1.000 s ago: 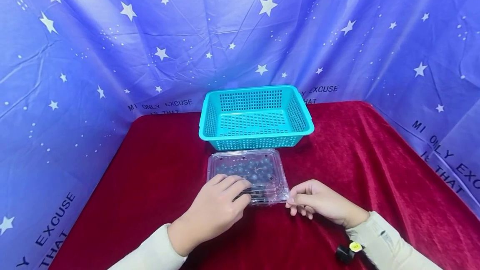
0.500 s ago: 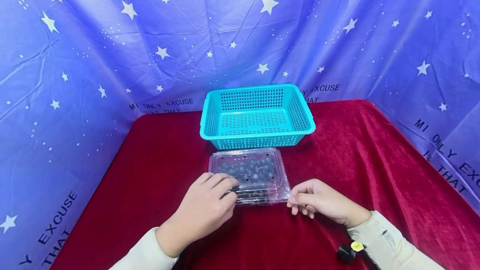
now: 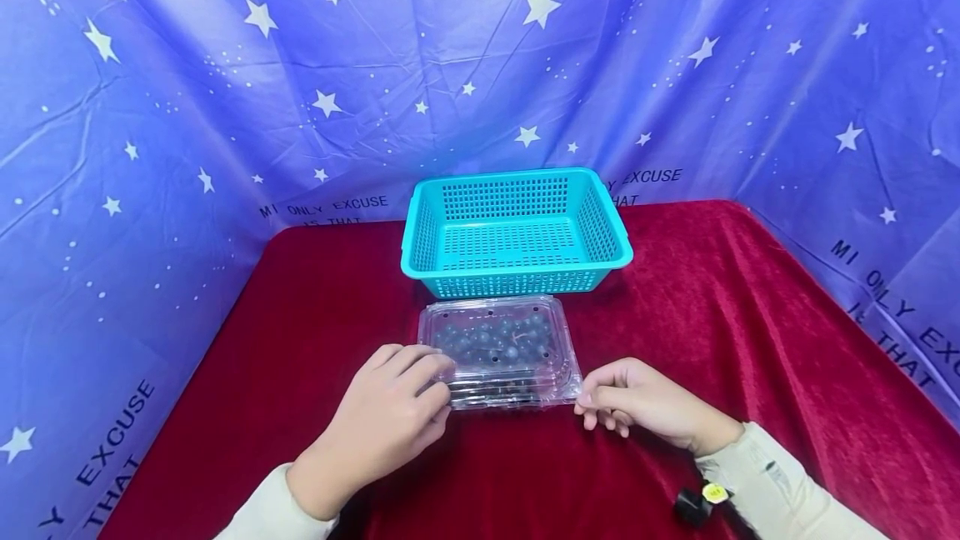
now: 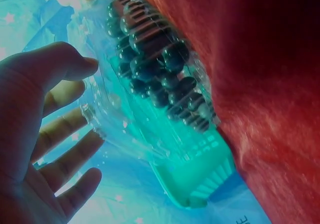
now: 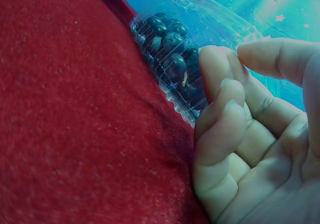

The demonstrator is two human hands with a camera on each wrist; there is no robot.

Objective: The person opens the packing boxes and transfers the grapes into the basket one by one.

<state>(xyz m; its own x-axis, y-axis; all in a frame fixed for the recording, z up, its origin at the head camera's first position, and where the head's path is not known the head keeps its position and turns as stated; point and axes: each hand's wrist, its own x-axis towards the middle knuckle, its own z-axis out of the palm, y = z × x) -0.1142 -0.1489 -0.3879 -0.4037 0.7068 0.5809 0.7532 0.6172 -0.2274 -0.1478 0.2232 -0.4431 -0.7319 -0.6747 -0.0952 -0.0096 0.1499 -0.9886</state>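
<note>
In the head view, a clear plastic container (image 3: 498,395) is shown lying flat on the red-covered tabletop (image 3: 337,290), its lid on, with dark round fruit (image 3: 495,342) seen through it. An open turquoise basket (image 3: 517,283) is set just behind it. The container's near right corner is pinched between thumb and fingertip of the right hand (image 3: 652,402). The left hand (image 3: 382,419) is held over the near left corner. A star-printed blue curtain (image 3: 465,40) is hung behind.

In the left wrist view, the left grip is seen wide, fingers spread and nothing grasped; whether the container's edge is touched by the fingertips cannot be told.

In the right wrist view, the right grip is seen nearly closed, fingers curled beside the container's corner, which is partly hidden by them.
</note>
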